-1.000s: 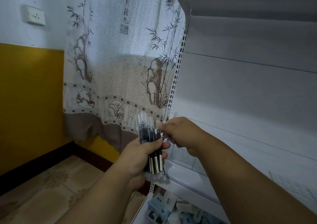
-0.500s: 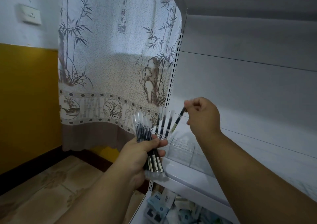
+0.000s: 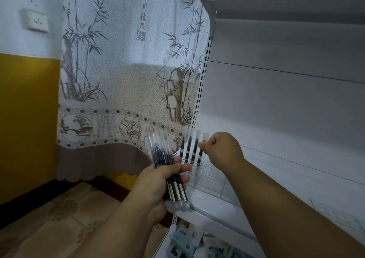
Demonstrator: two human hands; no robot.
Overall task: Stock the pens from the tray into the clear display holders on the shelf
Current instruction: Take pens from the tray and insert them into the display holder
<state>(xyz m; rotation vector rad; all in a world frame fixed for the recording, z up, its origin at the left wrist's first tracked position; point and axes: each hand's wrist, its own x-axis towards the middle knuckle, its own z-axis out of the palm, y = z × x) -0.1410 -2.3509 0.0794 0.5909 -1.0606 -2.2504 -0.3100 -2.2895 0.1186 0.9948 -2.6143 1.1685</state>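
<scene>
Pens point(image 3: 173, 178) in both hands point(image 3: 158, 184)

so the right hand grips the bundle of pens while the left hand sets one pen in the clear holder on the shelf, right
Not quite: the hands are swapped. In the head view the left hand grips the bundle of pens, while the right hand sets one pen in the clear holder on the shelf.

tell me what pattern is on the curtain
Grey bamboo and rocks on the white curtain, clearest in the head view.

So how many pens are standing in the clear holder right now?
4, side by side at the left end of the clear holder: pens at, and the rightmost, pinched by the right hand.
</scene>
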